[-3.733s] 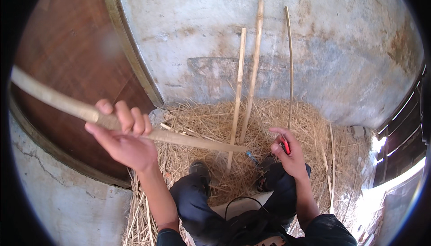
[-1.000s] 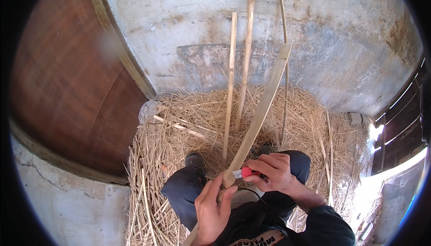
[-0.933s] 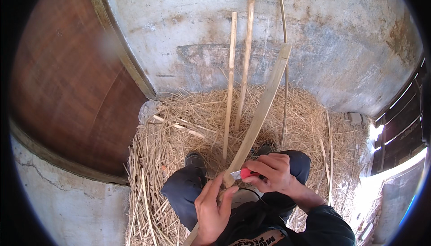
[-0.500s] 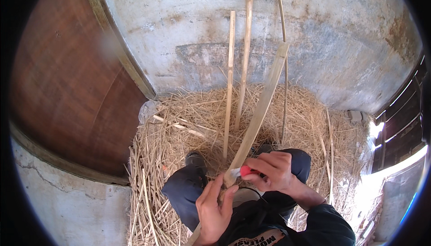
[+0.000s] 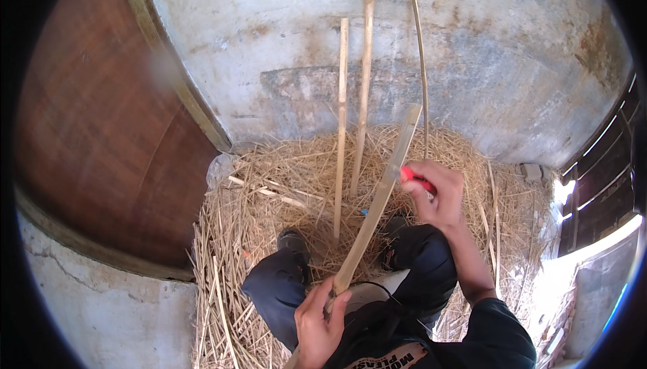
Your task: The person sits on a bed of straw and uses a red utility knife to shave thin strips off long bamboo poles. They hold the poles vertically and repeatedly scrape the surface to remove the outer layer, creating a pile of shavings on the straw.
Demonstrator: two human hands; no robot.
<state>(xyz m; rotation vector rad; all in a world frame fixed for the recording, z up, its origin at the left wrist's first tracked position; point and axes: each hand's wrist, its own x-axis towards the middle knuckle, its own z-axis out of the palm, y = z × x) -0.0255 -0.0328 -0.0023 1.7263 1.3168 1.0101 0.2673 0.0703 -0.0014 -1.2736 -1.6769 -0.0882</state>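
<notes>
A long split bamboo strip (image 5: pixel 375 215) slants up and to the right in front of me, its flat side facing up. My left hand (image 5: pixel 319 325) is closed round its lower part, thumb on the near side. My right hand (image 5: pixel 437 194) grips a red-handled knife (image 5: pixel 419 180) beside the strip's upper half. The knife's blade appears to lie across the strip, but it is pale and hard to make out.
Bamboo poles (image 5: pixel 341 119) lean on the stained wall (image 5: pixel 499 66) ahead. Dry straw (image 5: pixel 269 173) covers the ground around my feet, with loose sticks (image 5: pixel 266 192) in it. A brown wooden panel (image 5: pixel 108 126) stands at left, a dark slatted wall (image 5: pixel 603 173) at right.
My right hand and the knife have moved up along the bamboo strip, away from my left hand. The strip's far end has dropped lower in view. My left hand keeps its hold.
</notes>
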